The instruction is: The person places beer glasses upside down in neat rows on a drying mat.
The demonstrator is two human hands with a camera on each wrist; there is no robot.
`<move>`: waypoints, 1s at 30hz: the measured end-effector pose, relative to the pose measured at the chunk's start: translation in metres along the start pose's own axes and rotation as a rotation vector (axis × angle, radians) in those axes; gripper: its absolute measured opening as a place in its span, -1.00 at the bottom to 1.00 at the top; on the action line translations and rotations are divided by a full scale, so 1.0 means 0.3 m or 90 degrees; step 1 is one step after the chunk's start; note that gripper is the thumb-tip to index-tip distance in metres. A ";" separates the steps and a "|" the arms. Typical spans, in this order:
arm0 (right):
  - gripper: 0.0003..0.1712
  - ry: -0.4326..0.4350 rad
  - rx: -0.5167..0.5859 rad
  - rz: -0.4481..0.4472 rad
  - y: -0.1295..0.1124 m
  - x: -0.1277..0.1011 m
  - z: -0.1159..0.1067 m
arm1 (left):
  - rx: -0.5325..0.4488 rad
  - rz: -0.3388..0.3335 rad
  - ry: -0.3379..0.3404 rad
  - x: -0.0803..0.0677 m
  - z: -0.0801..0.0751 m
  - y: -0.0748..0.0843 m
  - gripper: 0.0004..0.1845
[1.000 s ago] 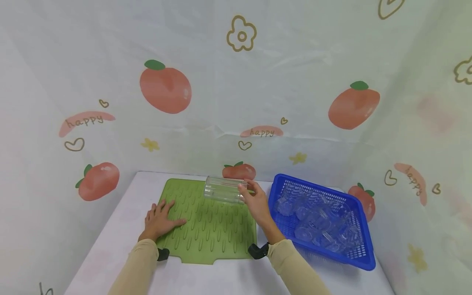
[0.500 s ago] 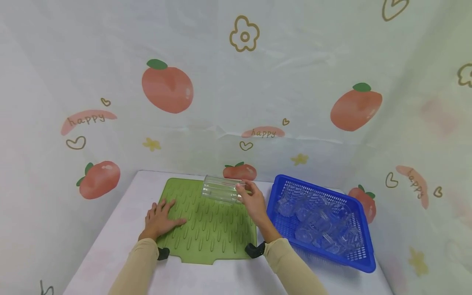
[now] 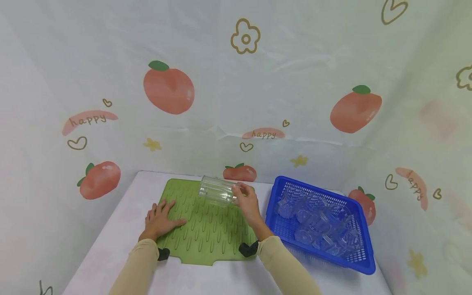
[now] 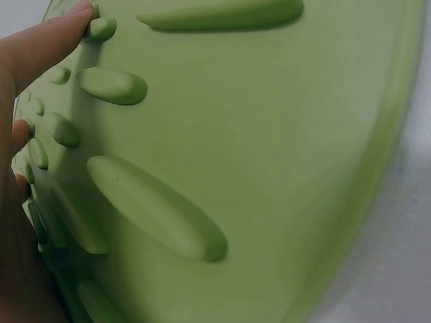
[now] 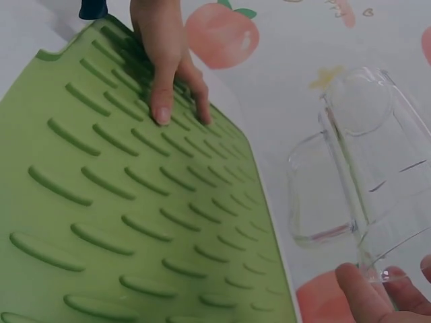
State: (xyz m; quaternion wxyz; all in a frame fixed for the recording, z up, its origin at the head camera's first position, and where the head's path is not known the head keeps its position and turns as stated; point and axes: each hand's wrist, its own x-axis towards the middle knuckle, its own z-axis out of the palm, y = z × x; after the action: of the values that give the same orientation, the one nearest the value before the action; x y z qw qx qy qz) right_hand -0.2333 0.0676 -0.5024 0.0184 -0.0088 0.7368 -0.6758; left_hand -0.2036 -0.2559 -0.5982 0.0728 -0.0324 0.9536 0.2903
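Note:
A clear glass mug (image 3: 215, 190) is held on its side above the back part of a green ridged mat (image 3: 210, 235). My right hand (image 3: 248, 203) grips the mug at its right end, with the thumb on the near side. In the right wrist view the mug (image 5: 367, 168) shows its handle, and fingertips (image 5: 363, 296) touch its near rim. Flat on the mat's left side rests my left hand (image 3: 158, 220), fingers spread. The left wrist view has part of that hand (image 4: 20, 128) at its left edge, pressed against the ridges.
To the right of the mat stands a blue plastic basket (image 3: 285, 224) with several clear glass mugs (image 3: 313, 221) lying in it. Behind the white table (image 3: 214, 282) hangs a white curtain (image 3: 206, 143) printed with fruit.
My right hand has carried the mug a little to the left over the mat. The left hand stays put, and the basket has not moved.

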 end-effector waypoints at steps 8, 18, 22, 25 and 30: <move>-0.26 0.003 0.049 0.039 0.006 0.026 0.025 | -0.003 -0.004 0.001 -0.014 -0.007 0.018 0.15; -0.35 -0.010 0.057 0.025 -0.062 0.007 0.086 | -0.014 0.013 0.019 -0.019 -0.008 0.009 0.16; -0.36 0.012 0.014 0.000 -0.003 0.041 0.116 | -0.001 0.000 -0.001 -0.020 -0.010 0.013 0.15; -0.37 0.023 -0.029 -0.016 0.031 0.058 0.130 | 0.004 -0.002 -0.007 -0.019 -0.009 0.015 0.14; -0.36 0.005 -0.051 -0.027 0.030 0.060 0.147 | 0.002 0.000 -0.004 -0.019 -0.017 0.020 0.13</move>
State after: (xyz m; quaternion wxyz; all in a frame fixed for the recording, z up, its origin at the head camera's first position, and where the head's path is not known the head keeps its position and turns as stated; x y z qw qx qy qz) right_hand -0.2494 0.0239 -0.5153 0.0011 -0.0224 0.7628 -0.6462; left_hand -0.1993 -0.2537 -0.5899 0.0760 -0.0312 0.9539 0.2888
